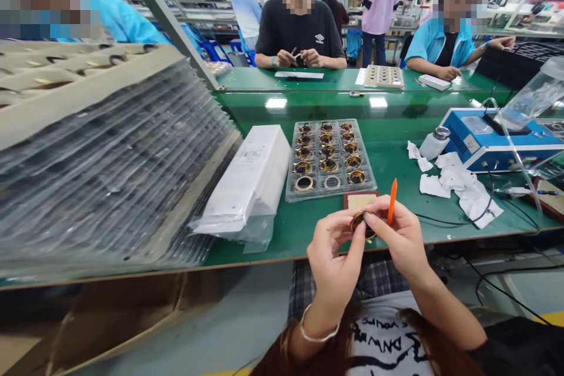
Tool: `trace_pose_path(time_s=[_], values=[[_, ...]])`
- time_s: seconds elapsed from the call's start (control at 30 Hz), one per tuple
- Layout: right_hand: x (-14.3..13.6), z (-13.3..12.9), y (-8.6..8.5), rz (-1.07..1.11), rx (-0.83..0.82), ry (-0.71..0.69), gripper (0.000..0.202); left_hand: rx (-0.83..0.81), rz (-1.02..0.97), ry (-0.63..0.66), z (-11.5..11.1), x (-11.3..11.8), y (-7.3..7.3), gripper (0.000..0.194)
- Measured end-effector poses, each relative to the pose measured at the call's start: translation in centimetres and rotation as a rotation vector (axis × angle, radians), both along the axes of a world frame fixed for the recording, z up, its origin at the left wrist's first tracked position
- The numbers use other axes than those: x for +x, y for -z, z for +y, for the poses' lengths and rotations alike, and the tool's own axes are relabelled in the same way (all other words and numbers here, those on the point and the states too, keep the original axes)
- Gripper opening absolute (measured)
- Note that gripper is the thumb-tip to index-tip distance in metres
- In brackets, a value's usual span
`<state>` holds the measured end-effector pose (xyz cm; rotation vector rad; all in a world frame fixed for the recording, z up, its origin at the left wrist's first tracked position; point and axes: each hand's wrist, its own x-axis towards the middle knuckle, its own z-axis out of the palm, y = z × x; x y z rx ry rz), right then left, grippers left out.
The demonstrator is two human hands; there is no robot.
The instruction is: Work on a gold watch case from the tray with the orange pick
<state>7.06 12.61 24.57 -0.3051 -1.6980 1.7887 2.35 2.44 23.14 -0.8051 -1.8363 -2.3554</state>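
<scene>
Centrally, near the bottom of the view, a small round gold-rimmed part with a dark centre (362, 222) is pinched between both hands, just off the near edge of the green workbench (396, 158). The left hand (335, 258) grips it from the left and below, fingers curled narrowly around its rim. The right hand (399, 234) closes on it from the right, fingertips touching the rim, and also holds a slim orange plastic stick (392, 201). That stick's long axis stands nearly upright, tip pointing up and away from the part, so the tool sits just right of and above the piece, and the right hand is the one nearest to bringing it to bear. Whether the part's face tilts toward the camera cannot be told.

Just beyond the hands lies a small square pad with a red-brown border (360, 198). Farther, a clear plastic tray (329, 158) holds 3 columns of similar round gold parts. Left of it rests a stack of white flat packets in clear bags (251, 182), and farther left a tall leaning pile of clear trays (101, 170). To the right lie crumpled white wipes (462, 188), a small white bottle (434, 142) and a blue box-shaped machine (489, 138). Across the far bench, 2 seated people work with their own hands.
</scene>
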Motion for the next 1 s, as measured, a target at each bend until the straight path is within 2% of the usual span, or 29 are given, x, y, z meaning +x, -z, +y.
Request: trace_pose_path(time_s=[0.2, 0.33, 0.47, 0.6, 0.8, 1.0], values=[[0.0, 0.5, -0.4, -0.071, 0.061, -0.007, 0.015, 0.016, -0.243, 0.221, -0.8, -0.3, -0.2, 0.021], [0.0, 0.8, -0.4, -0.089, 0.092, -0.062, 0.013, 0.046, -0.234, 0.195, -1.0, -0.7, 0.3, 0.018], [-0.1, 1.2, -0.5, -0.104, 0.106, -0.067, 0.009, 0.034, -0.274, 0.269, -0.9, -0.8, 0.2, 0.016], [-0.1, 1.5, -0.4, -0.154, 0.044, -0.107, 0.012, 0.036, -0.320, 0.282, -0.8, -0.8, 0.0, 0.024], [-0.2, 2.1, 0.0, -0.199, -0.072, -0.216, 0.016, 0.056, -0.377, 0.351, -0.7, -1.4, 0.3, 0.025], [-0.4, 2.3, -0.6, -0.166, -0.145, -0.257, 0.016, 0.058, -0.456, 0.395, -0.6, -1.7, 0.3, 0.031]])
